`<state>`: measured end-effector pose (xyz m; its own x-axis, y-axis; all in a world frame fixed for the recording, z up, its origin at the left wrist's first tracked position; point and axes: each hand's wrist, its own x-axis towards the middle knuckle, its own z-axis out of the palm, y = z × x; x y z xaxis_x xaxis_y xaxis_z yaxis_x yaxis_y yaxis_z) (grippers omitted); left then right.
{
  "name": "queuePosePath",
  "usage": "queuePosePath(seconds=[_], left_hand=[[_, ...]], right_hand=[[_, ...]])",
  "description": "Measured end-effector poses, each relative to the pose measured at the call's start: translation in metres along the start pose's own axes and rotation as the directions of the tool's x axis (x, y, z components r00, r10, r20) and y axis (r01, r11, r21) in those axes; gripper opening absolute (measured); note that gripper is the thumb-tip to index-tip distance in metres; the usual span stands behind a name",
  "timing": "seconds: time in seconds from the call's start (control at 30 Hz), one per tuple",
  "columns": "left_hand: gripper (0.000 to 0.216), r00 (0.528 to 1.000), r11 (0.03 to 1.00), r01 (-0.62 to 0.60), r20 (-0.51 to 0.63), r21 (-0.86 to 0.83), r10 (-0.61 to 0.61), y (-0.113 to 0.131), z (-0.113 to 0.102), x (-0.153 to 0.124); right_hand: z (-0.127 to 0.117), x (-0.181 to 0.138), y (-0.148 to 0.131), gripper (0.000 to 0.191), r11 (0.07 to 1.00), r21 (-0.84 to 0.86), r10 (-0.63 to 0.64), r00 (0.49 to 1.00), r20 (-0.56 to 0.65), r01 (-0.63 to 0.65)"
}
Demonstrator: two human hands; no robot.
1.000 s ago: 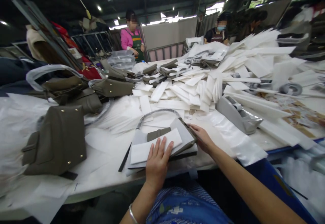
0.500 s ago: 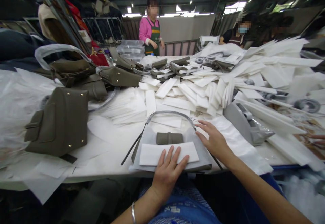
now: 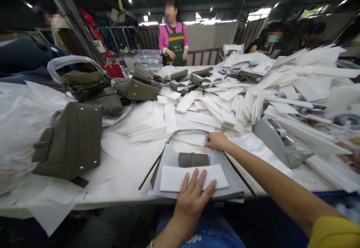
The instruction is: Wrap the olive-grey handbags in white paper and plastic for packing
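Moved: right hand (image 3: 218,141), in to the handle (image 3: 188,131), fingers now curled; whether clamped on it, cannot tell. Left hand (image 3: 191,201): fingers apart, flat on white pad (image 3: 171,178). Bag (image 3: 194,159): beneath those fingers. Done: handle wrapped, pad laid. Remaining: pad seemingly unfastened.

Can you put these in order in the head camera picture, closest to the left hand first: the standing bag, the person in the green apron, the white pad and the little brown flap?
1. White pad: right under the left hand.
2. Little brown flap: just beyond the pad.
3. Standing bag: off to the left.
4. Person in the green apron: far away at the back.
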<state>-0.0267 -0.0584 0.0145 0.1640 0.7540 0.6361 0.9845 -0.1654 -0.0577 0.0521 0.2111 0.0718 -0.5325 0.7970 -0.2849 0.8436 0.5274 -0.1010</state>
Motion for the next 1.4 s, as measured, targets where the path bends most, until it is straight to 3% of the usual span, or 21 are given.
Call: queuePosePath(seconds=[0.17,0.4,0.6,0.67,0.8,0.9,1.0,1.2,1.4], left_hand=[[0.041,1.0,1.0,-0.027,0.001,0.001,0.027,-0.007,0.001,-0.001],[0.046,0.988,0.993,-0.115,0.105,0.01,0.114,-0.021,-0.006,0.001],[0.047,0.981,0.99,-0.141,0.137,0.016,0.137,-0.041,0.002,0.008],[0.046,0.981,0.99,-0.142,0.139,0.024,0.137,-0.045,0.005,0.01],[0.045,0.981,0.991,-0.13,0.149,0.023,0.125,-0.048,0.008,0.012],[0.045,0.981,0.993,-0.116,0.159,0.015,0.112,-0.046,0.008,0.012],[0.046,0.979,0.995,-0.102,0.176,0.003,0.1,-0.044,0.007,0.013],[0.045,0.972,0.999,-0.035,0.231,-0.028,0.04,-0.04,0.007,0.017],[0.044,0.965,1.0,-0.003,0.263,-0.025,0.009,-0.034,0.005,0.022]], right_hand=[[-0.016,-0.007,0.017,0.011,0.983,0.158,-0.071,0.989,-0.128,0.091],[-0.044,-0.037,0.041,0.023,0.859,0.421,-0.136,0.922,-0.362,0.292],[-0.047,-0.064,0.035,0.041,0.549,0.703,-0.07,0.863,-0.501,0.453],[-0.049,-0.078,0.029,0.04,0.548,0.682,-0.047,0.832,-0.553,0.484],[-0.038,-0.118,0.018,0.019,0.666,0.517,-0.122,0.763,-0.635,0.537],[-0.009,-0.148,0.013,0.017,0.715,0.408,-0.227,0.741,-0.633,0.567],[0.027,-0.169,0.008,0.025,0.717,0.284,-0.325,0.666,-0.671,0.637],[0.073,-0.186,-0.002,0.041,0.721,-0.007,-0.474,0.486,-0.734,0.693],[0.083,-0.196,-0.003,0.031,0.694,-0.082,-0.5,0.397,-0.77,0.715]])
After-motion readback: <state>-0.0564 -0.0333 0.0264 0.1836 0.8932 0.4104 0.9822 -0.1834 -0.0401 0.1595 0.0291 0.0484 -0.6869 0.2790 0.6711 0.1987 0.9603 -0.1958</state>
